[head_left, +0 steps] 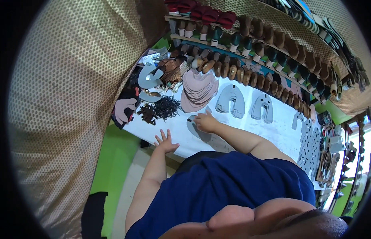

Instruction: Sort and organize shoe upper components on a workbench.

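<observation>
At the table's near left edge, my left hand (166, 142) is held with its fingers spread and nothing in them. My right hand (206, 122) rests on a grey curved cut piece (193, 128) with a dark mark at its end, its fingers bent down onto it; the hand covers part of the piece. Beyond the right hand are a stack of pale pink cut pieces (197, 89) and a stack of grey U-shaped pieces (225, 104). Another grey U-shaped stack (257, 108) lies farther right. Dark thin strips (166, 108) and small brown pieces (146, 114) are heaped beyond my left hand.
The white table (273, 134) carries more grey pieces (309, 145) at its right end. Brown and grey scraps (169, 71) crowd the far left corner. Behind the table, a rack (225, 47) holds rows of shoes and shoe forms. A patterned curtain (73, 99) hangs at left.
</observation>
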A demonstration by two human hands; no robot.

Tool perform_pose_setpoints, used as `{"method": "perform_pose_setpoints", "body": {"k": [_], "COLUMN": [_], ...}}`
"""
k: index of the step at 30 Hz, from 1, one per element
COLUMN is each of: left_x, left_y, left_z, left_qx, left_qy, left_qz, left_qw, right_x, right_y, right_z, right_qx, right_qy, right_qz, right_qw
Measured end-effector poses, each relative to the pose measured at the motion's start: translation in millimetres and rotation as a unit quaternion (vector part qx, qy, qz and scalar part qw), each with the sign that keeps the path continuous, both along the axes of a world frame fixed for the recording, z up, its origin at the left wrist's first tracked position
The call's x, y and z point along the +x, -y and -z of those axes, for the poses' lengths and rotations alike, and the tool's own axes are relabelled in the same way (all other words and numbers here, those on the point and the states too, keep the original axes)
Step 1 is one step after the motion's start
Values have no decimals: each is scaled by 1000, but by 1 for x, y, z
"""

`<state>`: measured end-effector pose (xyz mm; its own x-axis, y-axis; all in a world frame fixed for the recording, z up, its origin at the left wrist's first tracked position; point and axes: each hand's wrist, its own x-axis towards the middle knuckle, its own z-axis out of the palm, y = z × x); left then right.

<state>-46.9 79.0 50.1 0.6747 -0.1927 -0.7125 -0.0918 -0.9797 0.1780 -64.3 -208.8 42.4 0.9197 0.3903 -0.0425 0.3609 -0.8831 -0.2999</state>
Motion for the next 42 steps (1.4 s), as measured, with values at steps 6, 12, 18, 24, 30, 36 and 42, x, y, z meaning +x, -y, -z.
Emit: {"method": "perform_pose_setpoints", "body": {"k": [6,12,18,24,30,36,42], "left_x": [4,5,4,2,5,7,7], "left_y": [2,4,2,0,3,1,4], "left_z": [-7,-12,-4,-3,-4,0,3], "left_qx": [22,22,24,16,16,26,41], "left_qy": [-17,-23,-21,-21,-24,-26,-21], "left_qz": [5,10,15,8,12,20,28], "left_qw": [1000,999,999,1000,1000,999,999], "right_x": [-27,-9,7,12,-4,-41,-60], "right_y": [24,30,54,54,64,41,25], "right_z": [16,29,17,-27,-23,-3,29], "right_qx": [-142,-101,-33,-68,201,-99,-59], "right_qy": [-6,117,-33,-59,-154,-9,-55], "right_qz": [29,157,207,159,298,258,94], "right_qw": [989,975,977,983,920,961,992]}}
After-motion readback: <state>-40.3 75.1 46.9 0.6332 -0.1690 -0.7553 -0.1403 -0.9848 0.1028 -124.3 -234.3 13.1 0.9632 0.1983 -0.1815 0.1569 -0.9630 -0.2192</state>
